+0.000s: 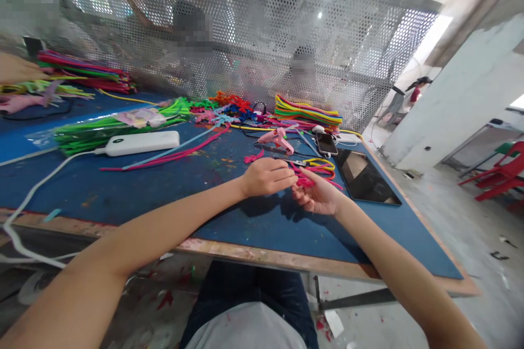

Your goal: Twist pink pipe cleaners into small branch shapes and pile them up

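In front of the glue gun (277, 140), the right hand (318, 194) is clasping a pink fuzzy piece (305, 181), its shape half hidden; the left hand (268, 176) is hovering alongside, curled, its grip impossible to tell

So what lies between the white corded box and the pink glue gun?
In the head view, a light blue strip and pink strips, then stained blue tabletop.
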Tool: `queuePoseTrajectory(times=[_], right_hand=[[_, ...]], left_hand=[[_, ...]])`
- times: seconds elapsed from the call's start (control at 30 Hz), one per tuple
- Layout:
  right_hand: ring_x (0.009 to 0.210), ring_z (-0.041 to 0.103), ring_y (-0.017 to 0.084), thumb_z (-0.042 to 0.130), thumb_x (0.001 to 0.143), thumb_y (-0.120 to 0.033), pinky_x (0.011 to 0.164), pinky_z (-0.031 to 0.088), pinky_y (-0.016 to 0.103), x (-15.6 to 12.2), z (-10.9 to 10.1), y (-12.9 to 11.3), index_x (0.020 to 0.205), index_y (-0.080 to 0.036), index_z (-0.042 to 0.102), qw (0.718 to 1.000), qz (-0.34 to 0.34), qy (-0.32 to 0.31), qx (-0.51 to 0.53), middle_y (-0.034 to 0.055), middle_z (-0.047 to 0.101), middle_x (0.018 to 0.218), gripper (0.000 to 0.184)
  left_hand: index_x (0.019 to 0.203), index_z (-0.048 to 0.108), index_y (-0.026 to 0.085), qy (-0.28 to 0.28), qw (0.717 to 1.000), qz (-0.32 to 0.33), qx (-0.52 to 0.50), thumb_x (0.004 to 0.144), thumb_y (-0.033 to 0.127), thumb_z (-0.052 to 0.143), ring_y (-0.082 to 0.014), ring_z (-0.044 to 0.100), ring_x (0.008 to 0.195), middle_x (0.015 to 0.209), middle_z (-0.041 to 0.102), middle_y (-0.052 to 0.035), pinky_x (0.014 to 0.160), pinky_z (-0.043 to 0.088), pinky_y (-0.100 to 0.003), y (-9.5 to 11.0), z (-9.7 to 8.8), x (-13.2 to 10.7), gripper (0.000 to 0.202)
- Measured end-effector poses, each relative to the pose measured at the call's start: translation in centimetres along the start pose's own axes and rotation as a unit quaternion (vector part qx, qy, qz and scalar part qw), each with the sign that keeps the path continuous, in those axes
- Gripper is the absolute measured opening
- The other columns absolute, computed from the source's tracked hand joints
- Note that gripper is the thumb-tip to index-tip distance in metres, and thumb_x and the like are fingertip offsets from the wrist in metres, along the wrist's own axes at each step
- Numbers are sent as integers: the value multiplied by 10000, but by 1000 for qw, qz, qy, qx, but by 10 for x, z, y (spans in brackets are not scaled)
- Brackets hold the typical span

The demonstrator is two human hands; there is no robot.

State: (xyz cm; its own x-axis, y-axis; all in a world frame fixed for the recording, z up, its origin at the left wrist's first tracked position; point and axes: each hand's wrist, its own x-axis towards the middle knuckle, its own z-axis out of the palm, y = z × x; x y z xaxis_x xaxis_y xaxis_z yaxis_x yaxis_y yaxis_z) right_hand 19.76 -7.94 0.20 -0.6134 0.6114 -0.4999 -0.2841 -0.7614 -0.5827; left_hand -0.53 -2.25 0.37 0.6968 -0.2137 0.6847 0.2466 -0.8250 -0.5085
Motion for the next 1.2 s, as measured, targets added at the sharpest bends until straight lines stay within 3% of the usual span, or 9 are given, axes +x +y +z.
queuePoseTrajectory(times=[0.23, 0.57, 0.67, 0.77, 0.87, 0.93, 1.0, 1.07, 1.2], right_hand=[[352, 368, 2, 385, 906, -221, 306, 275, 71, 0, 3, 2, 725, -118, 521, 992, -127, 21, -14, -37, 485, 535, 249], [431, 476, 61, 675, 714, -323, 349, 354, 145, 6, 2, 7, 748, -162, 552, 919, -286, 141, -233, -22, 560, 599, 206], [532, 539, 120, 585, 786, -337, 460, 435, 227, 4, -4, 3, 823, -190, 575, 768, -396, 197, -463, 11, 586, 679, 152], [766, 571, 176, 511, 838, -280, 698, 458, 306, -1, -9, -1, 833, -201, 618, 570, -469, 193, -647, 66, 619, 828, 134], [873, 567, 200, 539, 827, -289, 802, 447, 338, 0, -9, -2, 852, -208, 630, 549, -477, 200, -656, 83, 631, 913, 124], [825, 593, 193, 584, 796, -369, 741, 495, 324, 3, -7, 1, 877, -203, 617, 667, -450, 226, -549, 74, 635, 895, 187], [754, 623, 180, 533, 799, -503, 642, 536, 300, 6, -5, 2, 875, -173, 605, 835, -343, 200, -381, 76, 644, 841, 346], [678, 638, 156, 391, 836, -595, 561, 548, 263, 7, -6, 2, 851, -132, 602, 948, -189, 129, -221, 86, 653, 774, 509], [500, 585, 68, 434, 890, -411, 447, 500, 148, 4, -9, -2, 823, -98, 604, 984, -90, 85, -130, 45, 642, 651, 362]], left_hand=[[929, 641, 219, 18, 997, -72, -34, 822, 218, 559, -122, 604, 813, 873, 702, 22, 746, 444, -237, -3, 7, 2, 135], [897, 682, 207, -70, 961, -190, -187, 849, 269, 516, -144, 614, 827, 896, 704, -22, 749, 437, -248, -3, 7, 4, 184], [844, 692, 179, -123, 857, -354, -355, 812, 344, 554, -143, 621, 749, 822, 696, -42, 691, 460, -241, -3, 11, 6, 217], [824, 676, 145, -179, 651, -510, -533, 743, 424, 613, -132, 612, 628, 727, 671, -49, 587, 476, -231, -2, 18, 6, 297], [860, 651, 124, -197, 513, -561, -619, 737, 456, 611, -122, 610, 615, 729, 655, -61, 583, 489, -234, 1, 22, 4, 356], [873, 646, 123, -172, 567, -548, -590, 765, 443, 587, -122, 606, 617, 731, 654, -66, 588, 487, -239, 3, 22, 3, 343], [872, 659, 142, -133, 713, -470, -502, 801, 399, 560, -137, 612, 695, 789, 667, -73, 655, 485, -258, 3, 19, 2, 285], [875, 675, 175, -97, 853, -340, -384, 835, 336, 530, -149, 606, 809, 866, 678, -71, 755, 463, -275, 2, 16, 1, 220], [946, 664, 246, -67, 970, -135, -188, 868, 239, 486, -139, 591, 897, 913, 692, -40, 808, 430, -267, -4, 11, -4, 194]])
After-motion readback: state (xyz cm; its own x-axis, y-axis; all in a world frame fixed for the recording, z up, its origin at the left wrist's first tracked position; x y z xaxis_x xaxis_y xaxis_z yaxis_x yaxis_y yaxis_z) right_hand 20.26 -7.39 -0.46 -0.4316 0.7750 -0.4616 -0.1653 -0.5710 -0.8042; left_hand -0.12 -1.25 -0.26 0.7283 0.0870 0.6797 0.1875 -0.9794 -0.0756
